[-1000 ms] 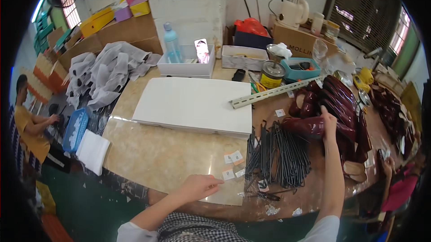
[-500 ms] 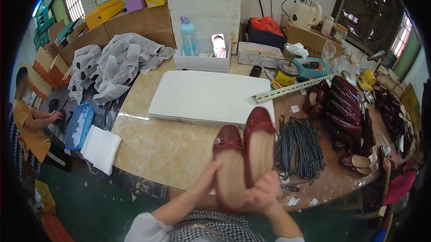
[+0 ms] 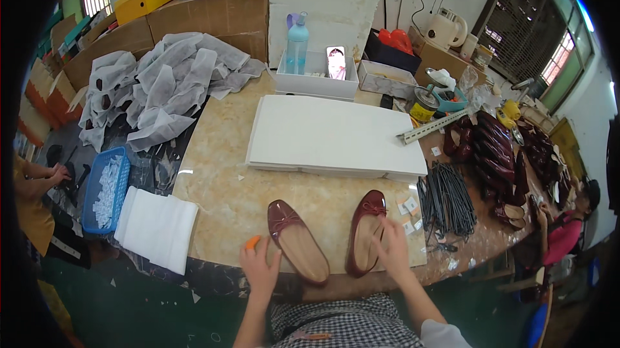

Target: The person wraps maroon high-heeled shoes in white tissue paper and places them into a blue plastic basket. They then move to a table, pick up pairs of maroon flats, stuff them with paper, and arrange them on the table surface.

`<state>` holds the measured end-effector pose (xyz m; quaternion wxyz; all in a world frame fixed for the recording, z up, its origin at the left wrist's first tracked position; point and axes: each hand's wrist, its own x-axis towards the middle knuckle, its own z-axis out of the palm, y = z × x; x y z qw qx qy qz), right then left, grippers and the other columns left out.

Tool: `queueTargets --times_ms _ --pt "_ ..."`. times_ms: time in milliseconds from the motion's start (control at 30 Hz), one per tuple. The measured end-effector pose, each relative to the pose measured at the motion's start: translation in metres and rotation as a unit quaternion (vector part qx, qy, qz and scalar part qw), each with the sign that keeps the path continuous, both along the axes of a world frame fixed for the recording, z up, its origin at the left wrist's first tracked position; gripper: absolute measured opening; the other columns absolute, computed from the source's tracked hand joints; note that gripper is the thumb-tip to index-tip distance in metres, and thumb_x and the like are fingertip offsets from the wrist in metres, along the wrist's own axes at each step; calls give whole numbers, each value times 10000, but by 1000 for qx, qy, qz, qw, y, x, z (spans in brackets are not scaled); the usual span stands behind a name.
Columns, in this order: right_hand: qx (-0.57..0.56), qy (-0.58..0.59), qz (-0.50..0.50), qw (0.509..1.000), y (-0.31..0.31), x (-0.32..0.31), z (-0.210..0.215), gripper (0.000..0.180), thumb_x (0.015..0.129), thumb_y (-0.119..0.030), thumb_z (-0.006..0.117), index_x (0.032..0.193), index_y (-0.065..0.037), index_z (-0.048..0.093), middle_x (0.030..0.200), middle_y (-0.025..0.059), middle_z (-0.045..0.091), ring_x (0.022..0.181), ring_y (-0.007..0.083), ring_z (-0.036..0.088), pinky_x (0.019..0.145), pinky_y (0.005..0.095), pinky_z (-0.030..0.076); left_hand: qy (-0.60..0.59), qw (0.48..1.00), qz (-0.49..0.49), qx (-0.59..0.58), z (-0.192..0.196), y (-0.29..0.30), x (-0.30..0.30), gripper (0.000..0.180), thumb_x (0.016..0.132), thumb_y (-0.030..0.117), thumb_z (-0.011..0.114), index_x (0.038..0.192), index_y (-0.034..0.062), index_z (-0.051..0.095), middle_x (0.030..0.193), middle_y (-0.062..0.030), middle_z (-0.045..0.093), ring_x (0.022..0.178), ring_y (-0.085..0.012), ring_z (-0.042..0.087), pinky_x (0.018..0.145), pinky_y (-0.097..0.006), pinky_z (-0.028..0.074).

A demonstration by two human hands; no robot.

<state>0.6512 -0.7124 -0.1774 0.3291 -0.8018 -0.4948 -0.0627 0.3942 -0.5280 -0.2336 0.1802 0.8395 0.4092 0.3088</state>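
The left hand (image 3: 260, 275), lower centre of the frame, has thumb and fingers parted just beside a glossy burgundy flat with a bow and beige insole (image 3: 300, 249); a small orange piece (image 3: 252, 242) sits at its fingertips, worn or held I cannot tell. The right hand (image 3: 395, 256) has its fingers loosely spread over the side of the matching burgundy flat (image 3: 365, 235), though whether it grips is unclear. Both shoes rest apart on the marbled beige desk (image 3: 216, 219), rounded toes toward the top of the frame, heels near the lower edge.
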Motion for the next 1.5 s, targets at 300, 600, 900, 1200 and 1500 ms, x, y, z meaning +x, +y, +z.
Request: queueTargets --times_ms 300,600,900,1200,1500 --pt "-62 196 11 978 13 -4 -34 654 837 -173 663 1396 -15 363 1351 200 439 1126 295 546 876 329 492 47 996 -56 46 -2 7 4 472 821 413 604 1198 131 619 1218 -179 509 1189 -357 412 977 -485 313" --pt "-133 273 63 951 -12 98 6 462 861 -219 646 1283 -65 537 1146 138 620 944 211 607 782 325 507 16 999 -49 -6 -10 7 2 550 810 375 623 1279 97 554 1243 -207 506 1161 -374 453 973 -466 345" --pt "-157 -144 -170 962 -31 360 23 383 819 -217 612 1148 -24 589 1045 148 637 1018 325 579 876 392 465 -63 945 9 -322 18 -22 47 607 778 -62 498 1377 4 425 706 -8 505 582 -54 451 516 -221 389" --pt "-267 -307 -231 884 11 505 -39 445 743 -146 672 1154 -37 538 1122 128 611 1026 322 572 866 426 460 109 978 -55 -171 92 -42 114 569 779 176 705 1282 18 493 1015 -147 590 832 -267 621 750 -347 497" --pt "27 166 100 981 -48 253 111 101 788 -107 624 879 -64 625 761 62 583 652 161 538 622 324 452 353 770 -522 -97 84 -70 147 322 760 370 666 828 56 636 842 -108 617 915 -308 591 823 -425 467"
